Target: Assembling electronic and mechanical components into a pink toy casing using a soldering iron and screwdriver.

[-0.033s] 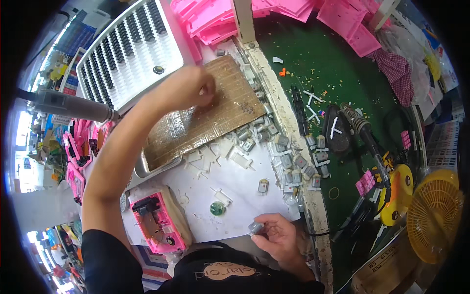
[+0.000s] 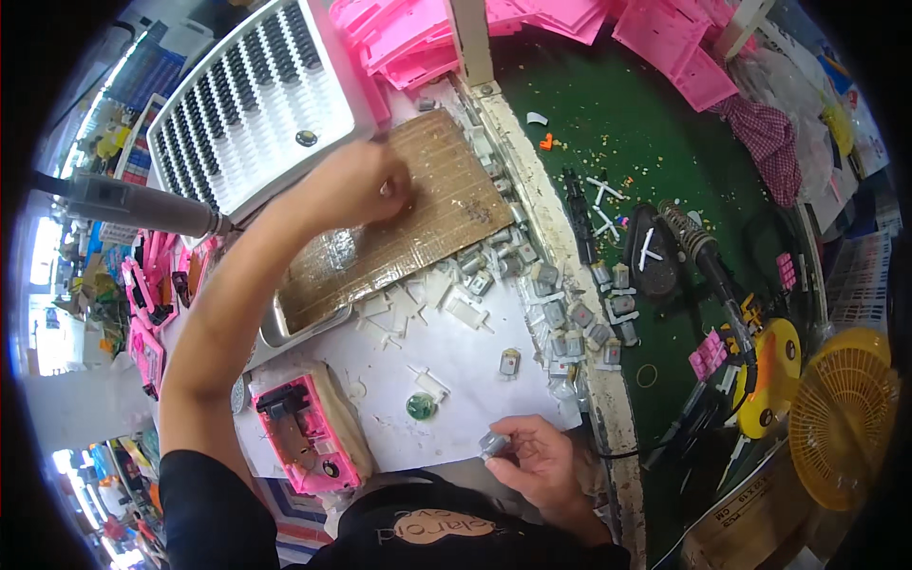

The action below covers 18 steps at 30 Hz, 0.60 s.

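In my right hand (image 2: 541, 467), near the front edge of the white work surface, thumb and fingers pinch a small grey motor (image 2: 493, 445). My left hand (image 2: 359, 183) is raised over the brown cardboard sheet (image 2: 442, 185), fingers curled in; whatever they may hold is hidden. Another small motor (image 2: 510, 362) lies by itself above my right hand. A pink plastic housing (image 2: 306, 432) with black parts rests on a pale pad by my left forearm. Between the housing and the right hand sit a white plastic piece (image 2: 432, 384) and a small round green item (image 2: 421, 407).
A white tray (image 2: 356, 104) of small black parts stands at the back left, beside a grey power screwdriver (image 2: 142, 204). Many motors (image 2: 560, 313) line the wooden ledge (image 2: 541, 180). On the green surface are a soldering iron (image 2: 708, 252) and a yellow fan (image 2: 843, 418).
My left hand has shifted slightly down and to the left over the cardboard. The right hand and its motor have hardly moved.
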Each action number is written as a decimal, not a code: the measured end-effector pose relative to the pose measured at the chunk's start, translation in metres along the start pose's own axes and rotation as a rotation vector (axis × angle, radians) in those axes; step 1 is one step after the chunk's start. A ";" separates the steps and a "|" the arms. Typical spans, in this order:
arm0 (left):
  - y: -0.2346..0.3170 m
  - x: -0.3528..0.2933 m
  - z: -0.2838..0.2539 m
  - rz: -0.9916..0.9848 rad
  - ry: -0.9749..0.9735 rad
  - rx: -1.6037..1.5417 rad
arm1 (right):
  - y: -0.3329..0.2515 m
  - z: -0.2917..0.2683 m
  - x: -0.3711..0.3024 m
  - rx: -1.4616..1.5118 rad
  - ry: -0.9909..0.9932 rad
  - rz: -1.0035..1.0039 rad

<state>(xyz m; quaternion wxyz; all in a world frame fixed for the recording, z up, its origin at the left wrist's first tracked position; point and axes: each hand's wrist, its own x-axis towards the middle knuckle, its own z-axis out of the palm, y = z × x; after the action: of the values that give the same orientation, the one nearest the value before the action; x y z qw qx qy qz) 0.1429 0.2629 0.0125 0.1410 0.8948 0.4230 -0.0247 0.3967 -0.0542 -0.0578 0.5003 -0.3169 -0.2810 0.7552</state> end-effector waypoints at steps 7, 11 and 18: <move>0.027 -0.007 -0.006 0.017 0.090 0.065 | 0.007 -0.011 -0.002 -0.028 -0.007 -0.001; 0.053 0.076 0.010 0.113 0.237 -0.088 | 0.007 -0.008 0.000 -0.073 0.003 -0.027; 0.096 0.151 0.019 -0.109 -0.027 0.214 | 0.004 -0.009 -0.006 -0.056 0.045 0.007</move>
<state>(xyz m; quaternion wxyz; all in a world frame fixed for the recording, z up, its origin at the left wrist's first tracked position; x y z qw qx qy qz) 0.3143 0.3133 -0.0088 0.0486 0.8799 0.4641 -0.0894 0.4033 -0.0603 -0.0650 0.4949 -0.3488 -0.2895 0.7413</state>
